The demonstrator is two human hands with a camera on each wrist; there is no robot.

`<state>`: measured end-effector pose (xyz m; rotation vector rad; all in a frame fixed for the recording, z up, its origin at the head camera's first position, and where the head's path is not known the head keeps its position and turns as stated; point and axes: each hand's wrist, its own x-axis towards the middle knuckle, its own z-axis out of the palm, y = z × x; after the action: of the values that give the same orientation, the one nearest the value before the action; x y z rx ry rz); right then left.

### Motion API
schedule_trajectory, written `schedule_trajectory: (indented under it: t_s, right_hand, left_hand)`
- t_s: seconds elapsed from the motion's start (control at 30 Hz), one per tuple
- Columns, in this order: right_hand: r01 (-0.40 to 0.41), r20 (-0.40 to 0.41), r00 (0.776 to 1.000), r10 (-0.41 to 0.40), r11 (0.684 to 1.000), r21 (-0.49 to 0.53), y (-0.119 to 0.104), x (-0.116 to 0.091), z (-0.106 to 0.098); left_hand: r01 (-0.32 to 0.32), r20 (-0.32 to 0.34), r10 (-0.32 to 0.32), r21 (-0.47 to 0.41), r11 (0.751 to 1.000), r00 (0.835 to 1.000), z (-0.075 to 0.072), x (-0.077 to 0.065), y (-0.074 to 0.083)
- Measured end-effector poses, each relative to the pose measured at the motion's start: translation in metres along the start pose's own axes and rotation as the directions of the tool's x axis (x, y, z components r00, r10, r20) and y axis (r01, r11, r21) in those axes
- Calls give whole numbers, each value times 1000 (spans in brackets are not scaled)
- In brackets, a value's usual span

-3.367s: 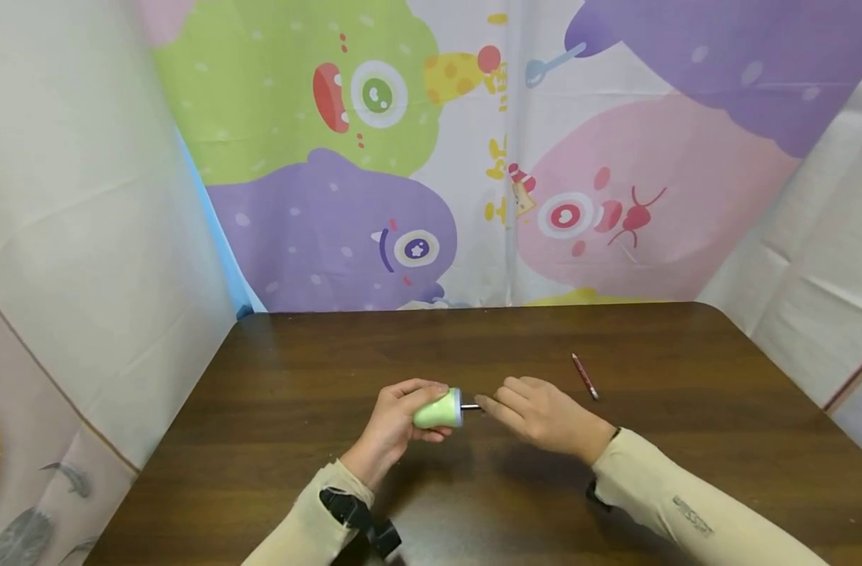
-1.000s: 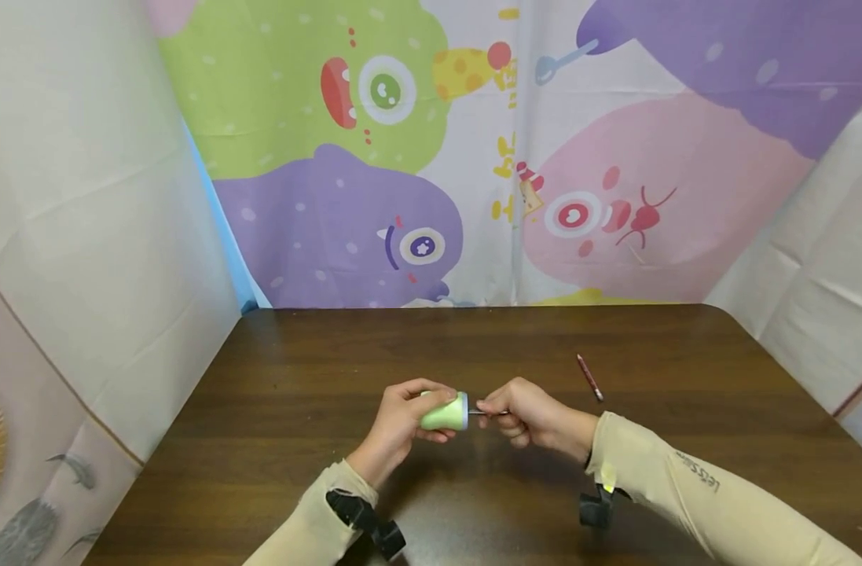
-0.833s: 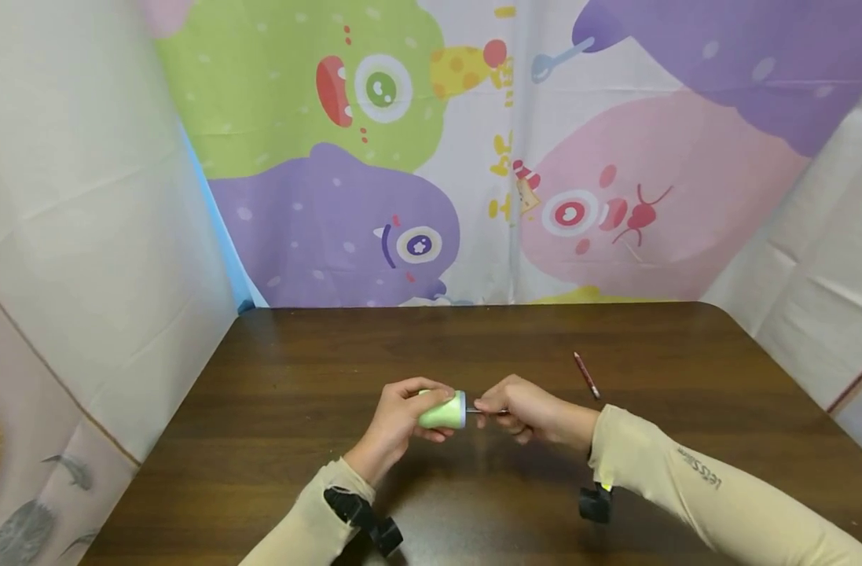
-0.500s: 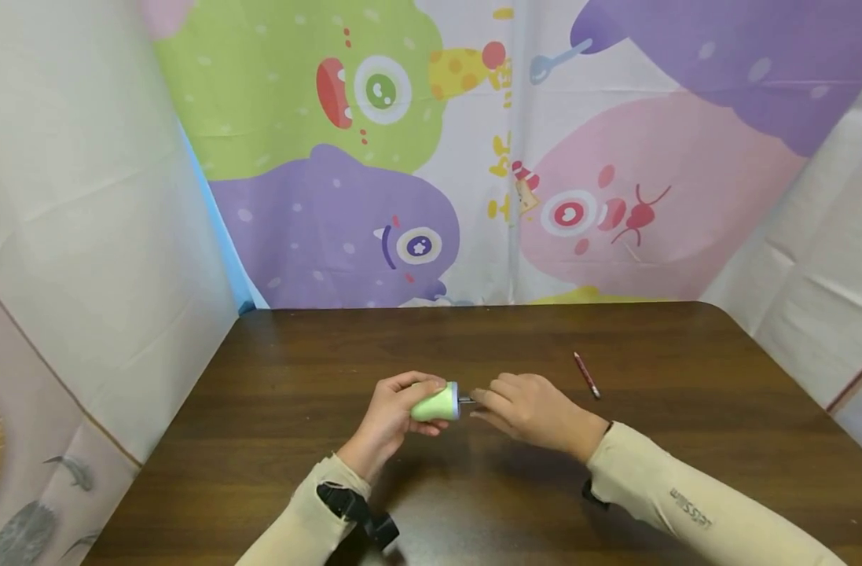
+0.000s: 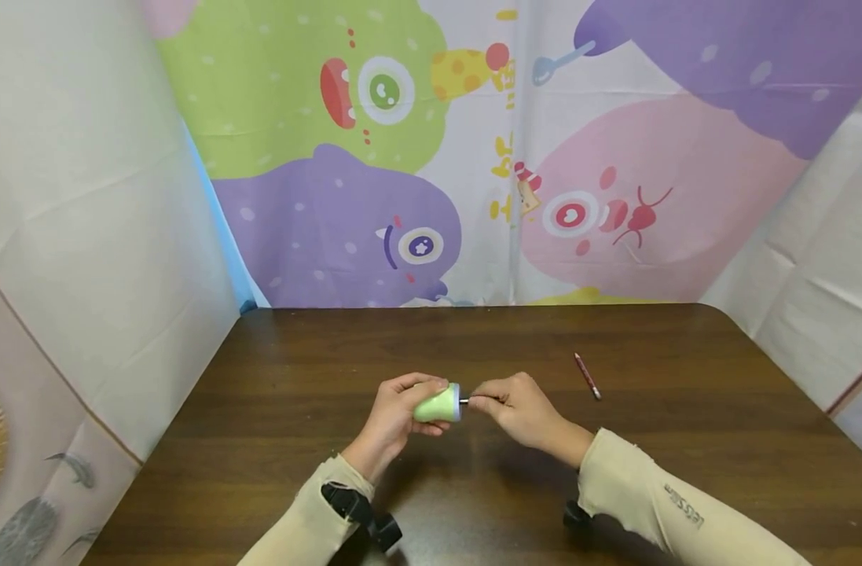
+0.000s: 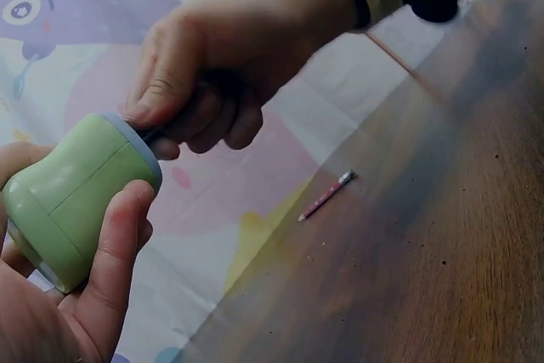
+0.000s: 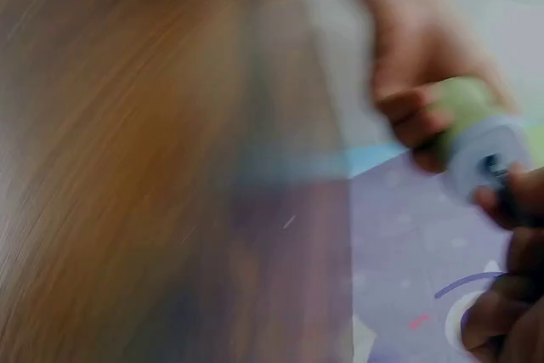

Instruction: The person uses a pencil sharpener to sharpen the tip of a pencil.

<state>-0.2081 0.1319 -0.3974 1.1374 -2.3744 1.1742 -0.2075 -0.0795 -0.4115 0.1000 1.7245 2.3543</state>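
Observation:
My left hand [image 5: 390, 413] grips a small green body with a narrowed waist and a pale blue rim, apparently a pencil sharpener [image 5: 438, 403]. Its rimmed end faces right. From the middle of that end a thin, dark, shiny rod [image 5: 464, 402] sticks out. The right hand [image 5: 524, 410] pinches this rod between thumb and bent forefinger, close to the rim. In the left wrist view the other fingers are curled in, and they hide most of the rod. Motion blurs the right wrist view, where the sharpener's pale end [image 7: 480, 146] faces the right fingers.
A dark red pencil [image 5: 587, 376] with a pale end lies beyond the right hand on the brown wooden table [image 5: 317, 354]. Small light specks dot the tabletop. A cartoon-printed cloth [image 5: 473, 236] hangs at the far edge, with pale cloths at both sides.
Across the frames the right hand turns back and forth about the rod, back-of-hand up at times, thumb side up at others. The left hand keeps its hold on the sharpener, shifting only slightly.

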Motion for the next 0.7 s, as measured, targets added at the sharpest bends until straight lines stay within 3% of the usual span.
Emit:
schedule_trajectory:
  t_s: [0.03, 0.1, 0.17, 0.23, 0.3, 0.37, 0.6, 0.7]
  right_hand:
    - [-126, 31, 992, 124, 990, 60, -4, 2, -2]
    - [-341, 115, 938, 326, 929, 147, -10, 8, -6]
    - [-488, 194, 870, 453, 849, 204, -13, 12, -10]
    - [-579, 268, 811, 520, 780, 236, -15, 14, -13]
    - [-628, 336, 771, 541, 735, 257, -15, 15, -17]
    - [-649, 391, 749, 534, 708, 277, -14, 15, -20]
    - [-693, 559, 692, 456, 635, 341, -6, 13, -31]
    - [-715, 615, 666, 421, 595, 367, -2, 9, -38]
  left_hand:
    - [-5, -4, 5, 3, 1000, 1000, 0, 0, 0]
    - [-17, -6, 17, 15, 1000, 1000, 0, 0, 1]
    - [-27, -4, 27, 28, 999, 1000, -1, 1, 2]
    - [-31, 5, 31, 39, 999, 1000, -1, 0, 3]
    - [-30, 18, 30, 45, 999, 999, -1, 0, 3]
    - [-31, 28, 30, 47, 998, 999, -1, 0, 4]
    - [-37, 82, 31, 64, 997, 996, 0, -1, 3]
    - [-35, 68, 31, 53, 998, 997, -1, -2, 4]
